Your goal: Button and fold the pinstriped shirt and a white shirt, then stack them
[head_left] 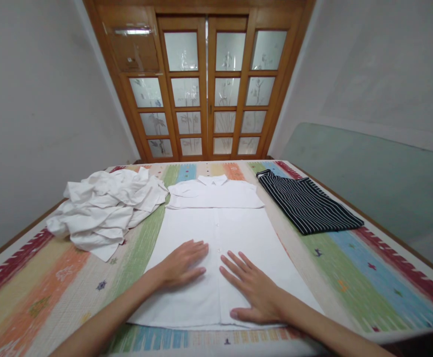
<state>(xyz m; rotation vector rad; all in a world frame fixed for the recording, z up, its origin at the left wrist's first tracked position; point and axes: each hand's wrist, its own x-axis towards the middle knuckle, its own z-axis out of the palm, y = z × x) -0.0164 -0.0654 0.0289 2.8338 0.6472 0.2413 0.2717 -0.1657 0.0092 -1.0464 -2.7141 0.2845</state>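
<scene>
A white button-up shirt (194, 225) lies spread out before me, its collar at the far end and its hem toward me. Its sleeves are laid across the upper part. My left hand (186, 263) rests on the lower left of the shirt, fingers stretched out and slightly blurred. On the lower right, my right hand (251, 287) lies flat with its fingers spread. Neither hand grips the cloth. The buttoned front runs between them.
To the left is a crumpled heap of white cloth (108, 208). A folded black-and-white striped garment (307, 203) lies on the right. Under everything is a colourful striped tablecloth (368, 282). Beyond stand wooden doors with glass panes (207, 89), with walls on both sides.
</scene>
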